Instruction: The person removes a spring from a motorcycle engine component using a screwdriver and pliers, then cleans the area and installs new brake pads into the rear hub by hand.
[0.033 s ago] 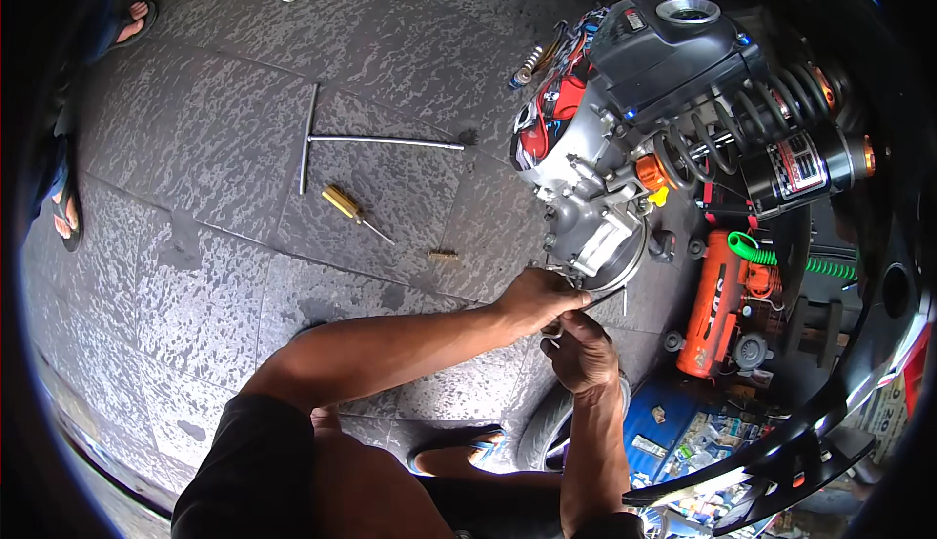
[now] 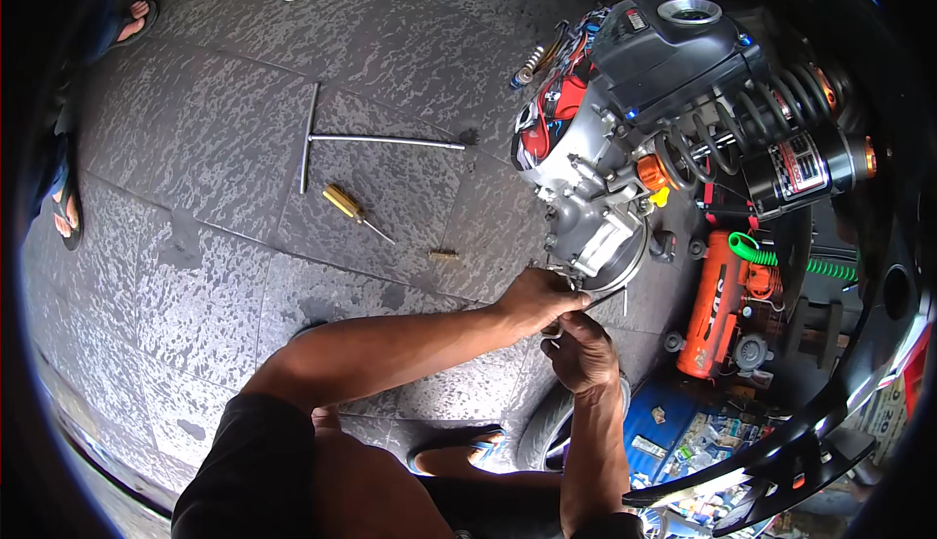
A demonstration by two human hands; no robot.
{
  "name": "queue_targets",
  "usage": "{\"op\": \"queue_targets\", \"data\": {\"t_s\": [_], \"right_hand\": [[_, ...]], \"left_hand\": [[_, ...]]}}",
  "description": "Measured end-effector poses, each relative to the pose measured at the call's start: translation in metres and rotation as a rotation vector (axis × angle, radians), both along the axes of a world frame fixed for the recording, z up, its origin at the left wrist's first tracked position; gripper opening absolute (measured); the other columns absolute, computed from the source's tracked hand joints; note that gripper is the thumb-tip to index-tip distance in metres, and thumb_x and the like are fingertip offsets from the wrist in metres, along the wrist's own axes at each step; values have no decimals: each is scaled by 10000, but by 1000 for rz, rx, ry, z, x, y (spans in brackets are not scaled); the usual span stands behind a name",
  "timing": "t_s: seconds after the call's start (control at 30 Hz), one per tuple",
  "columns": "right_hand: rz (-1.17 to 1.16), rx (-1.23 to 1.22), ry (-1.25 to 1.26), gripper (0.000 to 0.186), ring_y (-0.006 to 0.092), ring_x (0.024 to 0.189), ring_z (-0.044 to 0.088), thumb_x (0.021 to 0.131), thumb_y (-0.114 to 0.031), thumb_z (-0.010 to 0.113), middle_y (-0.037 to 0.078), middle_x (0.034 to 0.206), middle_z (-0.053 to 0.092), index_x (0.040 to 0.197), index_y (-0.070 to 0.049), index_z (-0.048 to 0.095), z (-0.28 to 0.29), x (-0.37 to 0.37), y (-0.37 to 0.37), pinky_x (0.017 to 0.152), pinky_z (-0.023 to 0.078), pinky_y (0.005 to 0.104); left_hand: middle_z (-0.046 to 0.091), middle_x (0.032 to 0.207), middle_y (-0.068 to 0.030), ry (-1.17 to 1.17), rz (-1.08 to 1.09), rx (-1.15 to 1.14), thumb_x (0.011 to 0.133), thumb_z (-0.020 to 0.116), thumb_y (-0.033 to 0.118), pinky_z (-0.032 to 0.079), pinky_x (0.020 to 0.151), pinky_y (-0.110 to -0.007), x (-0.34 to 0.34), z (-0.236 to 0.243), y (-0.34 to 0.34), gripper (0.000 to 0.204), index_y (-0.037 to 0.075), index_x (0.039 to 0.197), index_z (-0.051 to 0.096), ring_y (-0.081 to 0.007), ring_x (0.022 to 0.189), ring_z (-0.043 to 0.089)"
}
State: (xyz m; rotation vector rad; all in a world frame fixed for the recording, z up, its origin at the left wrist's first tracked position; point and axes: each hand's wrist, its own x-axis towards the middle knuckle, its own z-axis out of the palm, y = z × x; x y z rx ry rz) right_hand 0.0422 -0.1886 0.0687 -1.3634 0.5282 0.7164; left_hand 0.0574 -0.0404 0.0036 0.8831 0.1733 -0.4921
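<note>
Below the round metal cover of a motorcycle engine [image 2: 607,241], my two hands meet. My left hand [image 2: 539,301] reaches in from the left, closed, with its thumb pointing right against the engine's lower side. Just under it, my right hand [image 2: 586,356] is closed in a pinch, thumb and fingertips close to the left hand. Between them a small metallic piece [image 2: 552,330] shows in part; its kind is hidden by the fingers. A thin dark rod or cable [image 2: 610,298] sticks out to the right of the fingertips.
A T-handle wrench [image 2: 386,140], a yellow-handled screwdriver [image 2: 344,202] and a small brass-coloured piece [image 2: 443,254] lie on the tiled floor. Springs [image 2: 698,154] and a black box [image 2: 669,51] sit above the engine. An orange compressor tank [image 2: 707,310] and a tyre [image 2: 542,432] stand nearby. Another person's feet [image 2: 66,209] are at left.
</note>
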Motion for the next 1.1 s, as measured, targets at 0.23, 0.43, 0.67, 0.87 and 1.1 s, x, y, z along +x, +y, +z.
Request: {"op": "queue_targets", "data": {"t_s": [0.23,0.43,0.67,0.87,1.1], "right_hand": [[-64,104,86,280,153,930,568,776,-244,788,0,968,660,1006,-139,667,5,2,8,815,396,358],[-22,-34,-61,244,164,876,583,836,-248,737,42,923,657,986,-71,661,4,-1,-1,779,409,323],[-8,36,-7,263,165,896,571,814,-281,769,25,959,658,976,-101,664,10,-1,7,786,393,344],[34,-2,-82,260,171,872,569,854,-233,712,39,929,652,1035,-57,646,0,-2,-2,777,413,328],[-24,-17,-82,297,161,833,556,855,-262,730,10,884,616,1056,-70,625,13,-4,20,758,419,332]], "left_hand": [[646,705,-61,127,77,-182,871,738,248,450,524,-269,-5,-3,-4,258,-5,838,700,-110,608,573],[665,771,-73,8,5,19,911,694,207,464,532,-276,-2,8,5,226,-17,946,689,-124,622,584],[649,714,-64,97,63,-174,893,720,227,465,540,-271,-6,-4,-3,247,-15,930,691,-118,622,583],[633,681,-47,80,64,-139,911,700,245,449,503,-264,-1,5,0,262,-17,901,691,-101,593,569],[645,687,-43,67,117,-81,910,701,256,428,484,-263,-2,1,0,257,12,831,694,-83,579,550]]}}
